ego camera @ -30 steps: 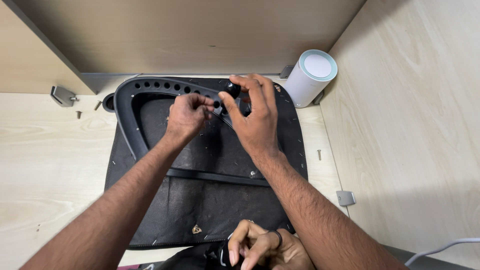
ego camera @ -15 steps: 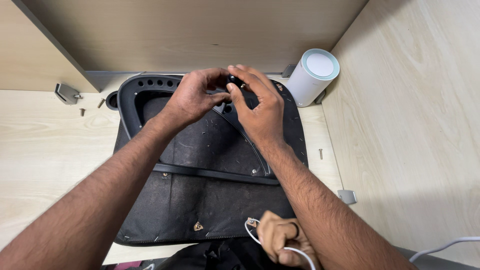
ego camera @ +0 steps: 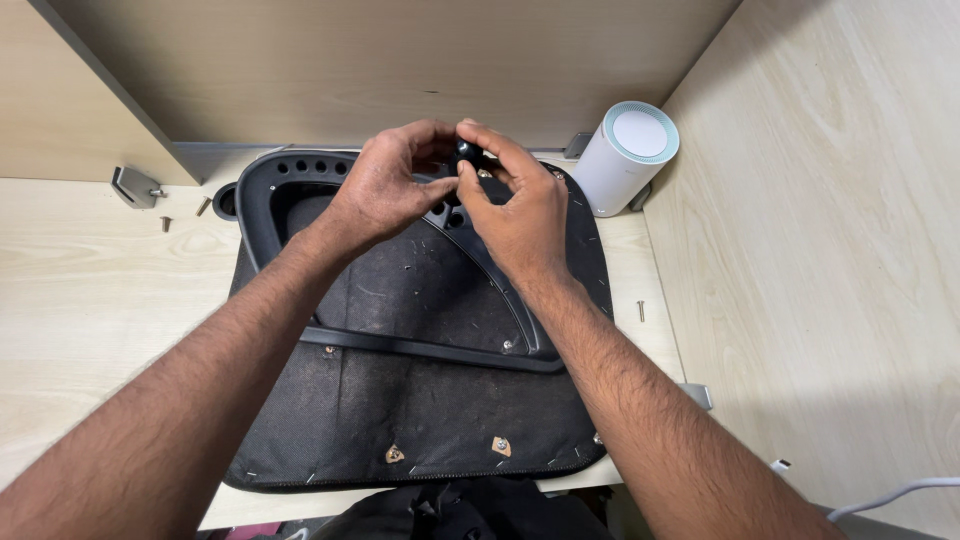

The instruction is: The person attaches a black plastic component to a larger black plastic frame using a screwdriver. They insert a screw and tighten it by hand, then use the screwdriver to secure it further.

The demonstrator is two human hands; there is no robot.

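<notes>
Both hands are up at the far edge of an upturned black fabric-covered chair seat [ego camera: 420, 420], which lies flat on the pale wood-grain counter [ego camera: 90, 300]. Bolted across its underside is a curved black plastic frame with a row of round holes [ego camera: 262, 190] along the top.

The left hand [ego camera: 385, 190] and right hand [ego camera: 520, 215] meet right over the top rim of that frame, fingertips nearly touching. Between them sits a small black knob-like part [ego camera: 465, 152], pinched by the right hand's thumb and forefinger, so those fingers are clamped together on it. The left hand's fingers curl in close beside the same piece; I can't tell for sure whether they actually grip it or just steady it.

Other stuff around: a white cylindrical device with a pale teal ring on top [ego camera: 628, 158] stands just beside the seat's right corner, against the back wall. A small grey metal bracket [ego camera: 135, 186] and a couple of loose screws [ego camera: 166, 223] lie off to the left, and one more screw [ego camera: 641, 310] sits on the right. A white cable [ego camera: 890, 495] trails in at the bottom right.
</notes>
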